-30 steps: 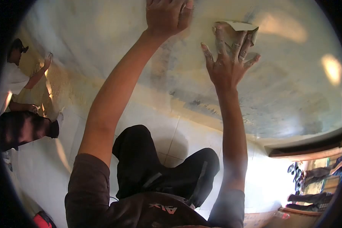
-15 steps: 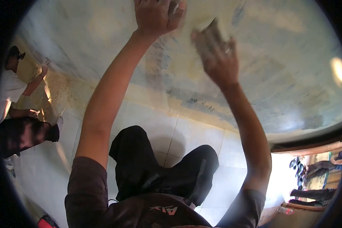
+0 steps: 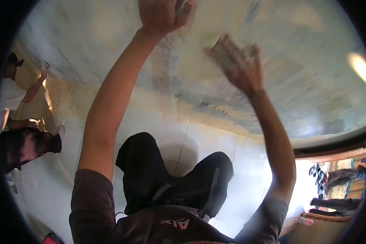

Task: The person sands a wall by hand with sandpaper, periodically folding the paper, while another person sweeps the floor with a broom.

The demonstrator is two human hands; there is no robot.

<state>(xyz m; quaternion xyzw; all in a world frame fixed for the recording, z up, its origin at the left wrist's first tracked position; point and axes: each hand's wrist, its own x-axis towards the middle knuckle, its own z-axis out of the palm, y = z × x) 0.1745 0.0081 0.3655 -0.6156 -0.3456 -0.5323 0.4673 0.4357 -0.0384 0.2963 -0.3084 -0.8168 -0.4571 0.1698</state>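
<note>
My left hand (image 3: 160, 16) is at the top edge against the mottled grey-and-cream wall (image 3: 305, 53), its thumb apart from the fingers. The fingertips run out of view. Lower and to the right, my right hand (image 3: 244, 67) is smeared by motion. Between its thumb and fingers shows a flat grey piece, which looks like sandpaper (image 3: 220, 51), held against the wall. Both arms reach up from my dark shirt, and my knees are bent below.
A co-worker (image 3: 14, 93) squats at the left, one hand raised to the wall. Pale floor tiles (image 3: 207, 142) meet the wall's base. At the right are a bright opening, several shoes (image 3: 318, 175), a plastic bottle (image 3: 306, 221) and another person's legs (image 3: 337, 204).
My right hand has moved down and slightly right along the wall. My left hand has shifted a little up and left. The co-worker's raised hand has moved slightly left.
</note>
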